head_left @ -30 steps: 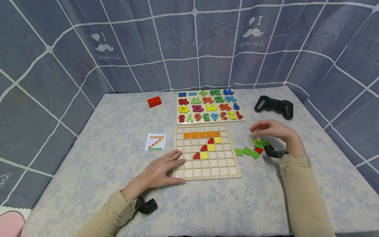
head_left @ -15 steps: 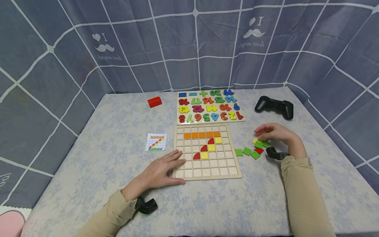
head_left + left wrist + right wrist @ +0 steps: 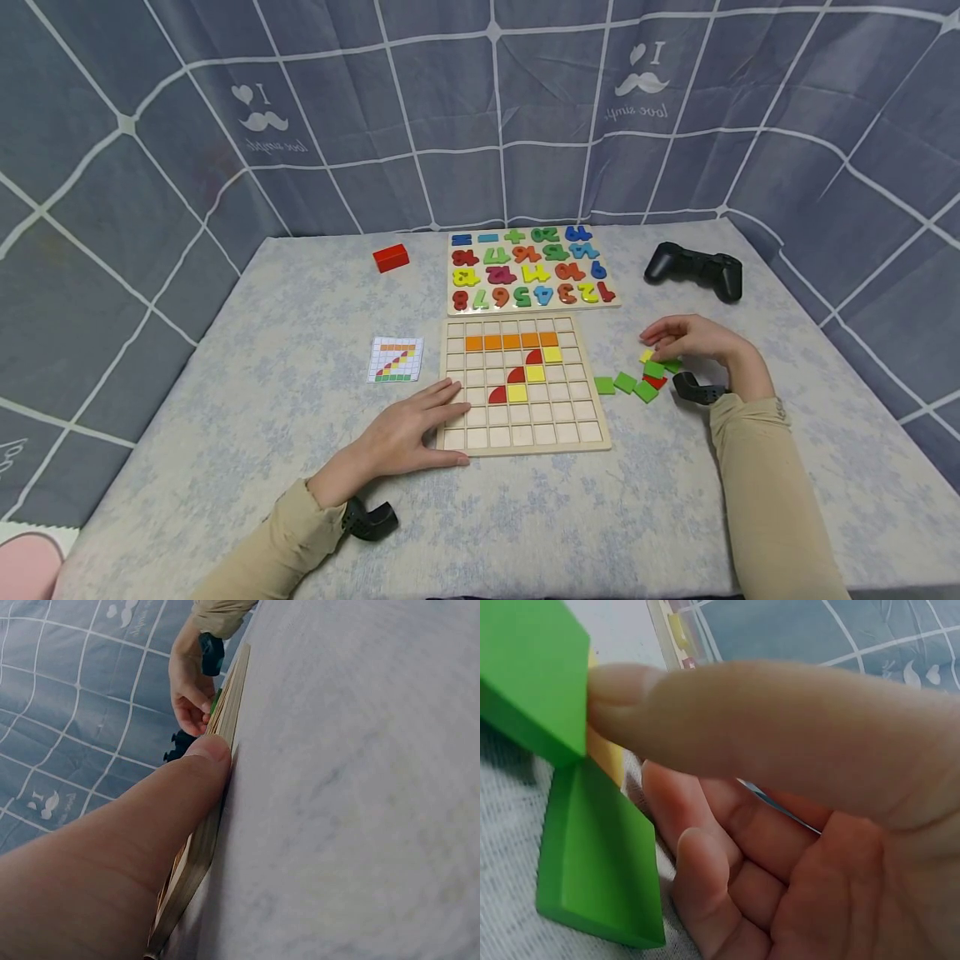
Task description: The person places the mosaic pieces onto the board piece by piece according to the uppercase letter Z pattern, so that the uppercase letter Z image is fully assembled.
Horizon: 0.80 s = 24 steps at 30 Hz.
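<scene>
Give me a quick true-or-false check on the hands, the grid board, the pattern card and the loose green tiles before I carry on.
1. The left hand rests on the grid board's left edge. True.
2. The right hand is at the loose green tiles. True.
3. The green tiles fill the grid board's bottom row. False: they lie outside it, to its right.
4. The pattern card lies left of the grid board. True.
5. The right hand touches the pattern card. False: the grid board lies between them.
</scene>
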Available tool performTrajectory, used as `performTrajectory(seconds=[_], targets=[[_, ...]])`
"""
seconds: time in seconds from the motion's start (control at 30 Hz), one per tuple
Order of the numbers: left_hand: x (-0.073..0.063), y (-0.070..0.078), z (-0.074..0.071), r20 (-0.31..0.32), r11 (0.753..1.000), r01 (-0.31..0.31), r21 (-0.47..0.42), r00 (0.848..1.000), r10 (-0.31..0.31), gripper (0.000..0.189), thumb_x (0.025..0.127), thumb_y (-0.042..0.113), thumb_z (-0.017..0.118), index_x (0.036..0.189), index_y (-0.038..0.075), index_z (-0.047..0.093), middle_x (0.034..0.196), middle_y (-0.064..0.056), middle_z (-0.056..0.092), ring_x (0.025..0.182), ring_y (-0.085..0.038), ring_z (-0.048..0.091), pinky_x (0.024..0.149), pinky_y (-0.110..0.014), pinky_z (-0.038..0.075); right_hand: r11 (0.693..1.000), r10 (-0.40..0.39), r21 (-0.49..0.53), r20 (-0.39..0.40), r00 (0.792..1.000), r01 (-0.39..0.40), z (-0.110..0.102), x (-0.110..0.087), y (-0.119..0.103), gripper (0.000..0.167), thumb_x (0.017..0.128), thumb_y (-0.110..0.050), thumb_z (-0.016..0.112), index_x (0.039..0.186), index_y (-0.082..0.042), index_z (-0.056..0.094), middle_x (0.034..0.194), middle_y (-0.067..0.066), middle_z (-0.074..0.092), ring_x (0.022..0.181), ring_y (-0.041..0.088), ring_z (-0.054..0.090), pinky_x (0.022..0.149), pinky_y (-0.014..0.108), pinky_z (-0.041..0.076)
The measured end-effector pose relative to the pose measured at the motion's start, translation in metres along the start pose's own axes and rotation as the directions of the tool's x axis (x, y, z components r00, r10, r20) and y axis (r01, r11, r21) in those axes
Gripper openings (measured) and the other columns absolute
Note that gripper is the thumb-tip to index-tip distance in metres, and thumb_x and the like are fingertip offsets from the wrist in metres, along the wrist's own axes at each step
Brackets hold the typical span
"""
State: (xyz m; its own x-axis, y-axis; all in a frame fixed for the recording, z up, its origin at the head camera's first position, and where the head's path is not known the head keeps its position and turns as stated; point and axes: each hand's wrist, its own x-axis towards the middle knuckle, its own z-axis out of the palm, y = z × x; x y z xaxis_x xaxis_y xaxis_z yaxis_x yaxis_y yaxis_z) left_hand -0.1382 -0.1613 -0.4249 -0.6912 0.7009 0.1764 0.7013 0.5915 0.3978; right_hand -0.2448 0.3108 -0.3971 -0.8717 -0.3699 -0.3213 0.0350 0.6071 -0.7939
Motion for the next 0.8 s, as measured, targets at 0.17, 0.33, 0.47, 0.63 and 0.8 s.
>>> performTrajectory(seconds=[0.17, 0.33, 0.47, 0.63, 0.8], targets=[[0.0, 0.0, 0.0, 0.003, 1.0, 0.002, 0.006, 1.0, -0.002, 0.075, 0.079, 0.062, 0.062, 0.136, 0.014, 0.053, 0.147, -0.01, 0.036, 0.138, -0.022, 0.027, 0.106, -0.042, 0.033, 1.0, 0.0, -0.018, 0.012, 1.0, 0.001, 0.001, 0.0, -0.003, 0.05, 0.08, -0.01, 0.074, 0.122, 0.009, 0.055, 0.114, 0.017, 0.06, 0.087, 0.012, 0.056, 0.075, 0.023, 0.049], [0.001, -0.001, 0.001, 0.005, 1.0, 0.004, 0.007, 1.0, -0.004, 0.076, 0.079, 0.063, 0.061, 0.136, 0.014, 0.052, 0.147, -0.009, 0.036, 0.138, -0.022, 0.027, 0.106, -0.042, 0.033, 0.999, 0.006, -0.046, 0.014, 1.0, -0.005, 0.001, 0.001, -0.003, 0.048, 0.08, -0.012, 0.074, 0.12, 0.008, 0.056, 0.111, 0.014, 0.061, 0.086, 0.014, 0.054, 0.074, 0.024, 0.048], [0.001, -0.002, 0.001, 0.004, 1.0, 0.002, 0.006, 1.0, -0.002, 0.076, 0.079, 0.064, 0.061, 0.136, 0.014, 0.052, 0.147, -0.009, 0.036, 0.138, -0.022, 0.027, 0.106, -0.042, 0.033, 0.997, -0.003, -0.071, 0.016, 1.0, 0.005, 0.002, 0.001, -0.003, 0.046, 0.081, -0.012, 0.074, 0.119, 0.008, 0.057, 0.108, 0.013, 0.061, 0.085, 0.015, 0.053, 0.073, 0.025, 0.048], [0.001, -0.001, 0.0, 0.005, 1.0, 0.003, 0.0, 1.0, -0.003, 0.075, 0.079, 0.063, 0.062, 0.136, 0.013, 0.053, 0.147, -0.009, 0.036, 0.138, -0.022, 0.027, 0.106, -0.042, 0.033, 0.995, -0.006, -0.101, 0.011, 1.0, 0.007, 0.003, 0.004, -0.006, 0.042, 0.081, -0.012, 0.073, 0.115, 0.008, 0.058, 0.101, 0.009, 0.063, 0.083, 0.016, 0.054, 0.072, 0.025, 0.048], [0.0, -0.001, 0.001, 0.001, 1.0, 0.002, -0.001, 1.0, -0.002, 0.075, 0.079, 0.062, 0.062, 0.135, 0.013, 0.054, 0.147, -0.009, 0.036, 0.138, -0.021, 0.026, 0.107, -0.041, 0.032, 0.992, -0.012, -0.127, 0.025, 1.0, 0.015, 0.006, 0.004, -0.015, 0.037, 0.081, -0.009, 0.071, 0.111, 0.008, 0.059, 0.096, 0.009, 0.062, 0.082, 0.017, 0.054, 0.071, 0.027, 0.047]])
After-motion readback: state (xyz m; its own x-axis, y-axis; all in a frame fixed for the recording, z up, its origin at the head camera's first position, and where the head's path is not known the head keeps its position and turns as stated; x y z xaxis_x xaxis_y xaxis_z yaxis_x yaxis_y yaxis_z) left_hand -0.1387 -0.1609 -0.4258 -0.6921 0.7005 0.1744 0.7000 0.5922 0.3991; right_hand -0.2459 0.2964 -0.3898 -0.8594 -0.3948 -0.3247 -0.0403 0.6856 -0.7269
